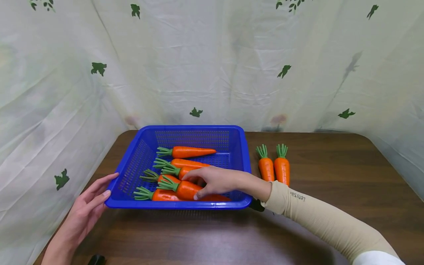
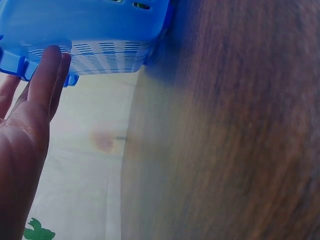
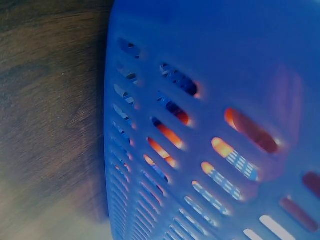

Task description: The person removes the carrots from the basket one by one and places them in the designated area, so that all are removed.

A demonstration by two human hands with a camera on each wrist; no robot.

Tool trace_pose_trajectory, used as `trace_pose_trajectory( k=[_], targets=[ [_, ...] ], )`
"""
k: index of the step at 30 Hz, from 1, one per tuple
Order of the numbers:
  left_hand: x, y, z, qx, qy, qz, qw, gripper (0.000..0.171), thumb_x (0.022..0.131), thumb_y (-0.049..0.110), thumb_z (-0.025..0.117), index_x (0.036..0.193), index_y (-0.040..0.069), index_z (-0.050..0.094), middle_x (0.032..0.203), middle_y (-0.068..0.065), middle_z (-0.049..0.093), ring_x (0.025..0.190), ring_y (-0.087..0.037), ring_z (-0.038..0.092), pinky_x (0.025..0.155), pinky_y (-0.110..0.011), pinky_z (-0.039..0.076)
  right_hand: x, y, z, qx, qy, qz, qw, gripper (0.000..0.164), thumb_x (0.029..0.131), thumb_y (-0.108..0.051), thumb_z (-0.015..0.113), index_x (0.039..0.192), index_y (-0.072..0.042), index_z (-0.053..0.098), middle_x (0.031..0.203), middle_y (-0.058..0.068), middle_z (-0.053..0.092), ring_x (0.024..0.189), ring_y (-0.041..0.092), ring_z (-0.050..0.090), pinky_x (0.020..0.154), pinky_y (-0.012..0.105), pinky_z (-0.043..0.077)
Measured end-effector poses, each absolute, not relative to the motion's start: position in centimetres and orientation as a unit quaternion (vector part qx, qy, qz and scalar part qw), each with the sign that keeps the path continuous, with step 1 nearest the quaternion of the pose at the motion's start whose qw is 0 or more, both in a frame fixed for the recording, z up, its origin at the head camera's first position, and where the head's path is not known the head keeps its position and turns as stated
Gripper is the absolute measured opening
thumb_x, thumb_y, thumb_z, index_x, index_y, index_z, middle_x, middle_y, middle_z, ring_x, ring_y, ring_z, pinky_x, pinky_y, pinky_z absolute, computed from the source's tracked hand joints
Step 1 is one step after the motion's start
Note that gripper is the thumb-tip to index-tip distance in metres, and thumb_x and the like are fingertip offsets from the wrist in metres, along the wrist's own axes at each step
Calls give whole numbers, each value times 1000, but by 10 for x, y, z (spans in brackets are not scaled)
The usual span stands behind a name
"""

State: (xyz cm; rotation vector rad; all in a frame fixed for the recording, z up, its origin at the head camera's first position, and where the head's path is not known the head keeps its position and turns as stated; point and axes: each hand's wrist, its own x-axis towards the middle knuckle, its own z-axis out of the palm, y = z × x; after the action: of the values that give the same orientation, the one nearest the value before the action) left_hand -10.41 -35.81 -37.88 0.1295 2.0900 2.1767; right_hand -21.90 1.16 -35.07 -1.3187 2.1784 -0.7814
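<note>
A blue plastic basket [image 1: 179, 203] with slotted walls holds several orange carrots with green stem ends. My left hand [image 1: 87, 206] holds the basket's near left corner, thumb at the rim. Its other fingers [image 2: 46, 82] lie along the outer side in the left wrist view. Inside the basket, my right hand [image 1: 216, 179] grips a carrot [image 1: 186, 189] near its thick end, thumb on the near side. That carrot lies on top of others. The right wrist view shows the basket wall [image 3: 150, 30], with orange visible through its slots; the hand is mostly hidden there.
Two carrots [image 1: 266, 168] [image 1: 282, 169] lie side by side on the brown wooden table [image 1: 331, 165], right of the basket. A black object [image 1: 97, 260] shows at the bottom left edge. Pale curtain [image 1: 212, 66] with green leaf shapes hangs behind the table.
</note>
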Motion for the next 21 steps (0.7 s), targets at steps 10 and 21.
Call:
trace_pose_trajectory(
  k=[10,21],
  targets=[
    [-104,-359,-380,49,689,720,58,48,106,9,39,153,15,34,143,0,41,117,-11,58,89,-31,53,-218,13,-347,-478,804,-275,222,54,91,-21,72,141,-14,52,119,-3,61,98,9,56,88,22,45],
    [-104,-359,-381,49,683,726,63,48,106,9,38,153,15,34,142,2,43,117,-11,58,89,-31,53,-219,18,-345,-445,785,-389,185,54,91,-17,72,141,-16,51,128,-3,59,110,10,57,94,25,47]
  ],
)
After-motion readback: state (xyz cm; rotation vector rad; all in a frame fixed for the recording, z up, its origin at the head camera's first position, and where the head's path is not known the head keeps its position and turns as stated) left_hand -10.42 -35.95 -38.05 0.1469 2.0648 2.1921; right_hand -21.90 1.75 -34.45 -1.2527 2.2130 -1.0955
